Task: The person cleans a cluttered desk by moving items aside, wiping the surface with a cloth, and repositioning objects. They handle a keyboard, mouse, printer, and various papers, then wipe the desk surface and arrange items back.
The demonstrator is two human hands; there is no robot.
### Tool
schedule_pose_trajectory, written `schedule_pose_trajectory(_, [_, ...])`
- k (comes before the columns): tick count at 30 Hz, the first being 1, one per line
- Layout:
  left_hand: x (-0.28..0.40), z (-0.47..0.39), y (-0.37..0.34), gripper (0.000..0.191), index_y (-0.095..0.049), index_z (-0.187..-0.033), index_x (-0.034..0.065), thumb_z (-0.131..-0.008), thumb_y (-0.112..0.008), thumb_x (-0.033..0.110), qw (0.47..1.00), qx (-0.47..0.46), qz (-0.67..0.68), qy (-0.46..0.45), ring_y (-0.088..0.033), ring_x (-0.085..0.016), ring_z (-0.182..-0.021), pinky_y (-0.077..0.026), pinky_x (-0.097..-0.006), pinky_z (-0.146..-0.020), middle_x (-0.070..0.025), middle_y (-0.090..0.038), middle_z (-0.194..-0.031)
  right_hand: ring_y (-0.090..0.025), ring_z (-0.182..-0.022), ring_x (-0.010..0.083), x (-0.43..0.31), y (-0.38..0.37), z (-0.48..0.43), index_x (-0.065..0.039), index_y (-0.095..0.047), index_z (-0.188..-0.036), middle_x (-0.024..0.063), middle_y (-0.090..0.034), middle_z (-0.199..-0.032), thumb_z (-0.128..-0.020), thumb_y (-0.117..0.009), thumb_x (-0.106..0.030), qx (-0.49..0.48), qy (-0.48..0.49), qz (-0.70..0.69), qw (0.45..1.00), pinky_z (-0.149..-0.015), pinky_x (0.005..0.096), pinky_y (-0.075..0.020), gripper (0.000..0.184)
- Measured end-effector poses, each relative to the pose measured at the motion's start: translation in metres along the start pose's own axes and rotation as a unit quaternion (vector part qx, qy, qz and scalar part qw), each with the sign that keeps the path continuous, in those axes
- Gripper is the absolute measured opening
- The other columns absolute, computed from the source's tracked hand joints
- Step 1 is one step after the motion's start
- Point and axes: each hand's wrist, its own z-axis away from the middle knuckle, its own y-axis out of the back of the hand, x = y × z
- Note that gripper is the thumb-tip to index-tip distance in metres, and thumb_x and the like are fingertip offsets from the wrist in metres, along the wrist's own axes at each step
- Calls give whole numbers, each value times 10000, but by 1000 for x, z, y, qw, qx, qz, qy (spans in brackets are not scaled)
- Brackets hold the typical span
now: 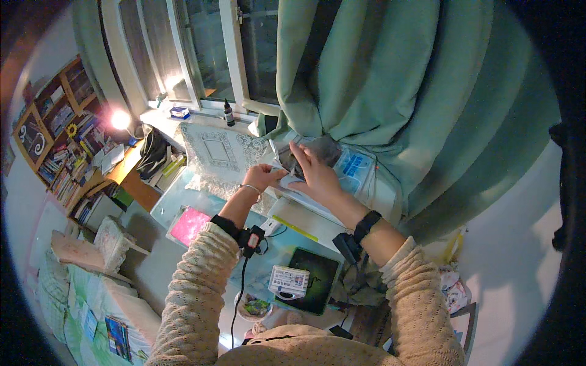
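Both hands reach to the far side of the desk, below the green curtain. My left hand (262, 177) has its thumb and fingers closed together at the left edge of some white sheet material; what exactly it pinches is too small to tell. Close beside it, my right hand (316, 176) has its fingers extended over a crumpled dark grey cloth or bag (322, 151). Whether the right hand grips anything is unclear. A blue and white package (353, 170) bearing writing lies right of the dark item. Left of the hands leans a white lace-patterned cushion or cover (219, 151).
On the glass-topped desk (249, 270) are a pink packet (190, 225), a white case (289, 282) and a dark tablet (316, 274). A small bottle (229, 113) stands on the windowsill. The green curtain (366, 68) hangs behind the hands. A cable runs from my left wrist.
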Motion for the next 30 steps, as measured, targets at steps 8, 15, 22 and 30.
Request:
schedule_pose_trajectory(8, [-8,5,6,347,-616,-997,8,-799,-691,282,983,-135,84,-88,-572,-134,-834,-447,-274,-766,-50,-639,-934,-499,-1095,410,28,1,-1,-89,-282,-1387,253,-472,-1231,-756,-688,-310,-128,-16,-65,990,-901,444,-446,782])
schedule_pose_trajectory(15, [15,-14,19,529,-607,-1138,108,-842,-492,532,985,-92,126,75,-518,-143,-1039,-338,-316,-898,-17,-600,-1122,-399,-1236,357,21,21,47,-63,-359,-1347,168,-357,-1386,-786,-654,-210,-147,-29,-152,977,-1004,403,-369,651])
schedule_pose_trajectory(22, [4,-59,-5,371,-614,-1029,80,-821,-579,385,872,-157,-454,-91,-573,-271,-1015,-420,-382,-869,-110,-640,-1046,-281,-1319,365,30,47,98,-58,-276,-1386,233,-271,-1418,-746,-725,-235,92,-198,-122,968,-1066,422,-279,802])
schedule_pose_trajectory(30, [-13,-72,-7,469,-571,-1031,30,-741,-662,386,837,-93,-515,-162,-604,-355,-945,-476,-428,-828,-188,-641,-953,-482,-1128,229,81,51,136,15,-133,-1420,182,-396,-1319,-770,-729,-200,66,-393,-395,828,-938,347,-402,909])
